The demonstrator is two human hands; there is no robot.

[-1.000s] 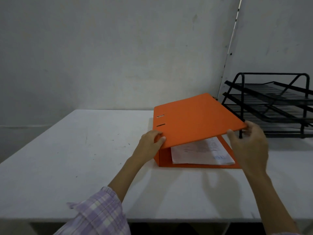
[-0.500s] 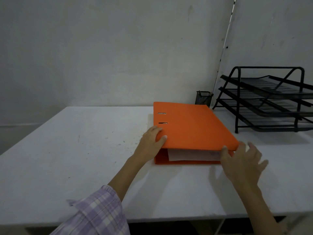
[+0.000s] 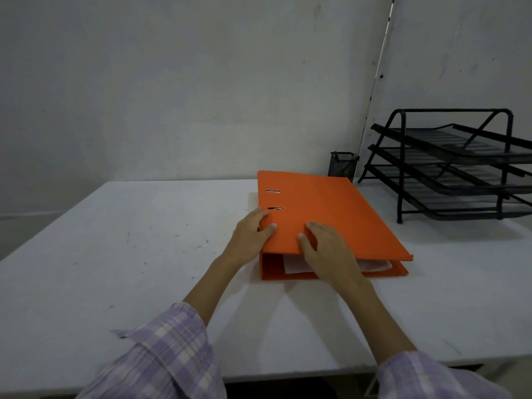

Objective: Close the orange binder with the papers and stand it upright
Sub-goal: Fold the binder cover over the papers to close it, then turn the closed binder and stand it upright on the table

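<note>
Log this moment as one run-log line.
orange binder: shut, flat on table | papers: inside | left hand, right hand: on cover | upright: no

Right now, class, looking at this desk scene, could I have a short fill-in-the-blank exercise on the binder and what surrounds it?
1. The orange cardboard binder lies ____ on the white table.
2. Between its covers show sheets of white ____.
3. Both the left hand and the right hand rest on its top ____.
4. The black wire tray rack has ____ tiers.

Missing words: flat; paper; cover; three
</note>
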